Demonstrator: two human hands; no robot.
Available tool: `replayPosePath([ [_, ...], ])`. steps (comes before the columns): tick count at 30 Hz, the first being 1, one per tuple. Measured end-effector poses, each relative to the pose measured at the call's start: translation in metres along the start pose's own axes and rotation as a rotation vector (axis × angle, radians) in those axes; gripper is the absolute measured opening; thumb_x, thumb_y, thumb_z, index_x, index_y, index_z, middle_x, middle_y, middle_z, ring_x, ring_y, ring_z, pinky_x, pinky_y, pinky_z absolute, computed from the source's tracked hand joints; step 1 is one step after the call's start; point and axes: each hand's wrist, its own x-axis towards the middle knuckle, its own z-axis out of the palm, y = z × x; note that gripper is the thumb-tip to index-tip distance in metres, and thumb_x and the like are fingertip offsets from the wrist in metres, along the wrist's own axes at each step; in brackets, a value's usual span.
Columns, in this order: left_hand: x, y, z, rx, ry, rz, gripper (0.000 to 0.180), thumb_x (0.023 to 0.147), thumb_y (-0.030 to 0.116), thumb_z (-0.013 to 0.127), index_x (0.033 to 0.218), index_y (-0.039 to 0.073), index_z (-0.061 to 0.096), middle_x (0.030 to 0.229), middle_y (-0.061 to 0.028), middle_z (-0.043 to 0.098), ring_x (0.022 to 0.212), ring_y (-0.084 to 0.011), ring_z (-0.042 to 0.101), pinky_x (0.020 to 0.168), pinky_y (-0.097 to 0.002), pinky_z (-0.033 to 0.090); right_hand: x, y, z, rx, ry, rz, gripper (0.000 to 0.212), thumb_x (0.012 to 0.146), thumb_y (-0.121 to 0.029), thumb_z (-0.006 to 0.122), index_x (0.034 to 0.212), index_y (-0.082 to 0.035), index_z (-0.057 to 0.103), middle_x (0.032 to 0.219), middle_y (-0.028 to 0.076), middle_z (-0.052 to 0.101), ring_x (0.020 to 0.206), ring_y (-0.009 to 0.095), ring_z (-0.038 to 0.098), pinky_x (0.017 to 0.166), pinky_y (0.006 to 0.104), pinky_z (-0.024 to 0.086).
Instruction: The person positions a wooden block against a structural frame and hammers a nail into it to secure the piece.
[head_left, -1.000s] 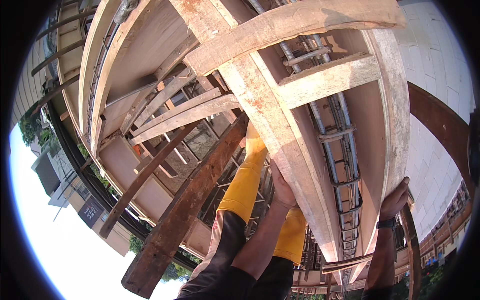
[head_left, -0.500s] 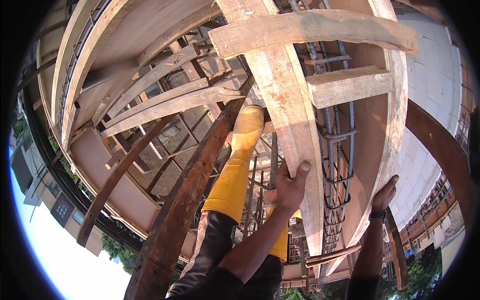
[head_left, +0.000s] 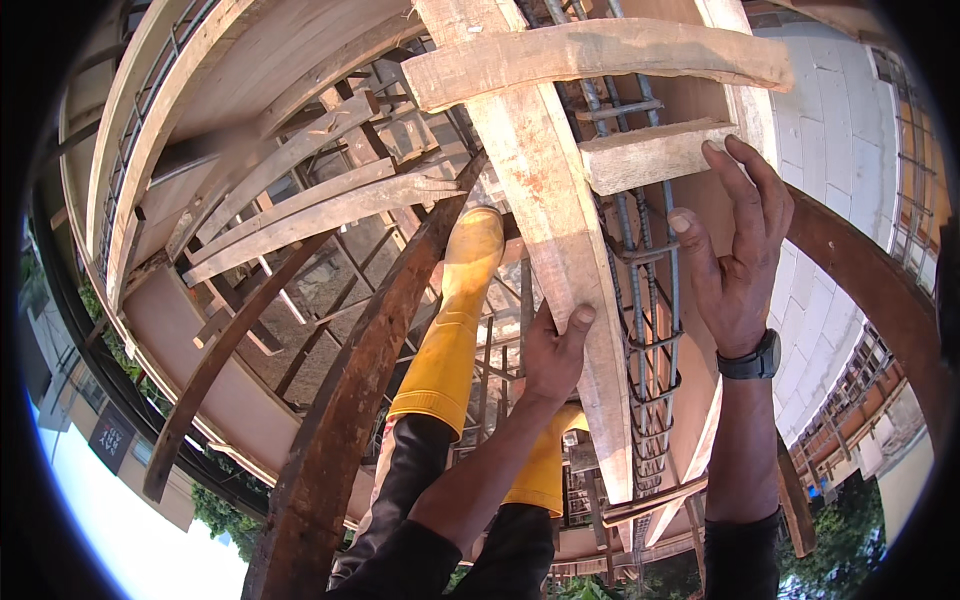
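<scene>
Formwork [head_left: 165, 320]; plank [head_left: 550, 200] against left hand [head_left: 553, 358]

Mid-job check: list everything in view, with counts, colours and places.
Side boards: two, pale, flanking the central trough
Crosspieces: two, pale, across that trough
Rebar cages: at least two, grey, central trough and upper-left form
Planks: at least three, weathered pale, left of centre
Dark timbers: at least three, brown, left and right
Block wall: one, white, right
Sign: one, dark, far left
Trees: several, green, lower left and right
Wristwatch: one, black, right wrist
Rubber boots: two, yellow, lower centre
Left hand: one, bare, on the left side board
Right hand: one, bare, open, near the shorter crosspiece
</scene>
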Motion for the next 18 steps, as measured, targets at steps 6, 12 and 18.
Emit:
replayPosePath([
  [6, 0.001, 0.004, 0.002, 0.026, -0.006, 0.022, 0.071, 0.094, 0.055, 0.070, 0.131, -0.005, 0.057, 0.114, -0.0150, 0.072, 0.106, -0.0202, 0.066, 0.094, -0.0327, 0.050, 0.024, 0.021, 0.016, -0.236, -0.214, -0.187, 0.052, 0.077, -0.017, 0.076, 0.128, -0.022, 0.066, 0.135, 0.000, 0.061, 0.130, 0.025, 0.051, 0.115, 0.0474, 0.028],
  [12, 0.002, -0.005, 0.003, -0.040, -0.021, 0.043, 0.072, 0.094, 0.054, 0.071, 0.130, -0.006, 0.056, 0.116, -0.0171, 0.071, 0.108, -0.0215, 0.066, 0.096, -0.0338, 0.050, 0.016, 0.016, 0.021, -0.245, -0.151, -0.191, 0.044, 0.078, -0.020, 0.077, 0.121, -0.018, 0.067, 0.142, 0.003, 0.060, 0.135, 0.027, 0.050, 0.116, 0.0482, 0.029],
  [18, 0.001, 0.005, 0.006, -0.103, -0.058, 0.063, 0.068, 0.097, 0.048, 0.069, 0.132, -0.007, 0.053, 0.119, -0.0177, 0.070, 0.112, -0.0220, 0.065, 0.098, -0.0345, 0.049, 0.036, 0.029, 0.013, -0.166, -0.274, -0.303, 0.059, 0.071, -0.018, 0.083, 0.126, -0.016, 0.060, 0.144, 0.007, 0.058, 0.134, 0.029, 0.050, 0.112, 0.0481, 0.033],
])
